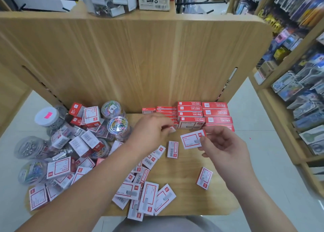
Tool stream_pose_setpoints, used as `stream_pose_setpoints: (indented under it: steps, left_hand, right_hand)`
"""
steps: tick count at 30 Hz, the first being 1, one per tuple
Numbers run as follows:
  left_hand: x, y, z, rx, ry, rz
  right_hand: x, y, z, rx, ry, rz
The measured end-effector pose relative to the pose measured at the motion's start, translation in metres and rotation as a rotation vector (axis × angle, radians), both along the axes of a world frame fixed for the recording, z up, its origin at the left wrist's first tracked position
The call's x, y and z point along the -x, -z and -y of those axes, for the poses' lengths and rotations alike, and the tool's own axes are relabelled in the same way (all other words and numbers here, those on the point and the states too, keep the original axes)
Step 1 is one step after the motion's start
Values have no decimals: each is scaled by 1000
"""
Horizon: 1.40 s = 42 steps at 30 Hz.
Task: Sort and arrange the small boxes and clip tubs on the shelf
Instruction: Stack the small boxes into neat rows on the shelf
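Currently pinching a small box point(172, 129) in the curled fingers point(164, 126) of the left hand point(150, 128), right up against the stacked red boxes point(201, 114). Gripping a white red-framed box point(192, 139) in the right hand point(224, 144), thumb on its face, lifted off the shelf point(184, 179). Beyond both hands' fingers, red stacks lined along the back panel point(140, 65). Left of the left fingers, clip tubs point(117, 125) heaped among boxes. Nearer than the fingers, loose boxes point(147, 198) scattered flat.

Both forearms reach from the near edge; the left hand point(151, 129) pinches a little box point(172, 129), the right hand point(223, 144), just beside, pinches a white-faced box point(191, 140).
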<state>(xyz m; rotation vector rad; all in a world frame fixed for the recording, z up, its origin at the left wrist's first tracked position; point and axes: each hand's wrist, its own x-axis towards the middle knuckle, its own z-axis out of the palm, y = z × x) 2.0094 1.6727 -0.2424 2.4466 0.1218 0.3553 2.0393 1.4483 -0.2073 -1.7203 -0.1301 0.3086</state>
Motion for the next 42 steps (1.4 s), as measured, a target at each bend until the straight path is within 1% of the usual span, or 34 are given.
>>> stream_pose_setpoints:
  steps: [2, 5, 9, 11, 17, 23, 26, 27, 28, 29, 31, 32, 34, 36, 38, 39, 42]
  left_hand:
    - [-10, 20, -1, -170, 98, 11]
    - [-11, 35, 1, -267, 144, 58]
    - [-5, 27, -4, -346, 55, 149]
    - [3, 26, -10, -379, 26, 135]
    - [5, 35, -11, -361, -38, 72]
    - [5, 35, -7, -345, -27, 95]
    - [10, 23, -4, -342, -57, 147]
    - [14, 16, -2, -313, -71, 176]
    - [20, 9, 2, -236, -77, 196]
    - [27, 1, 9, -101, -72, 185]
    - [40, -11, 24, 222, -25, 62]
    - [45, -14, 30, 329, 5, -15]
    - [51, -11, 36, 356, 46, -73]
    - [53, -8, 35, 397, 14, -70]
    - [57, -6, 33, 489, -27, -90]
    - [59, -6, 34, 541, -44, -109]
    - [62, -10, 36, 710, -81, -131]
  right_hand:
    - [1, 1, 2, -14, 6, -14]
    - [2, 3, 6, -38, 11, -42]
    - [3, 3, 7, -85, 9, -98]
    - [2, 1, 7, -116, 12, -126]
    - [1, -1, 5, -129, -14, -133]
    - [3, 0, 5, -120, -4, -172]
    - [3, -2, 5, -134, -22, -189]
    - [3, -2, 4, -134, -30, -187]
    - [3, -3, 4, -129, -39, -181]
    - [3, -3, 3, -125, -51, -171]
    - [4, -3, 0, -123, -85, -150]
    - [4, -3, -2, -124, -106, -143]
    - [4, -4, -5, -130, -146, -137]
    - [5, -4, -7, -173, -163, -175]
    - [6, -3, -9, -234, -170, -240]
    - [6, -3, -11, -233, -181, -249]
    - [10, 0, -15, -115, -226, -233]
